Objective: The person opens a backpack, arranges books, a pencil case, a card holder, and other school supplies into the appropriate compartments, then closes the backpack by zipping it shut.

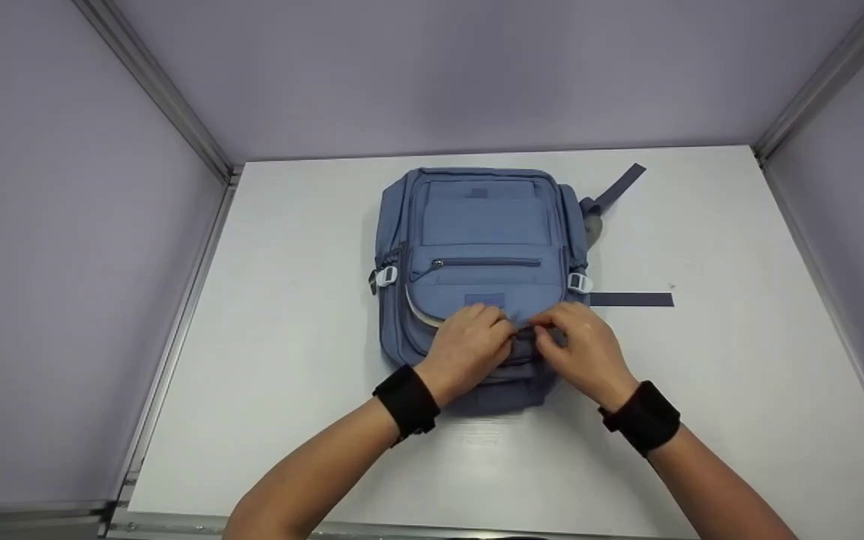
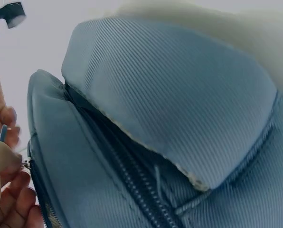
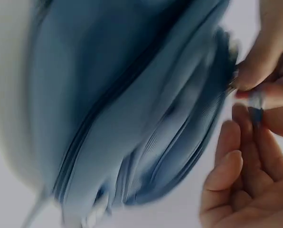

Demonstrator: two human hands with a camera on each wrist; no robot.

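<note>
A blue backpack (image 1: 488, 217) lies front side up on the white table. Over its lower front pocket, the left hand (image 1: 473, 345) pinches the pocket's zipper edge (image 2: 30, 166) between thumb and fingers. Just to the right, thumb and fingertips of the right hand (image 1: 586, 349) pinch a small blue zipper pull (image 3: 256, 102). Both hands are close together, their fingertips nearly meeting. The pocket's curved zipper gapes at its left side, where a pale lining edge (image 1: 424, 316) shows. The right wrist view is partly blurred.
A second zipper (image 1: 488, 262) crosses the bag's front. White buckles (image 1: 385, 277) sit on both sides. Two dark straps (image 1: 631, 299) stick out to the right over the white table (image 1: 289, 337). Grey walls (image 1: 477, 75) enclose the table's back and sides.
</note>
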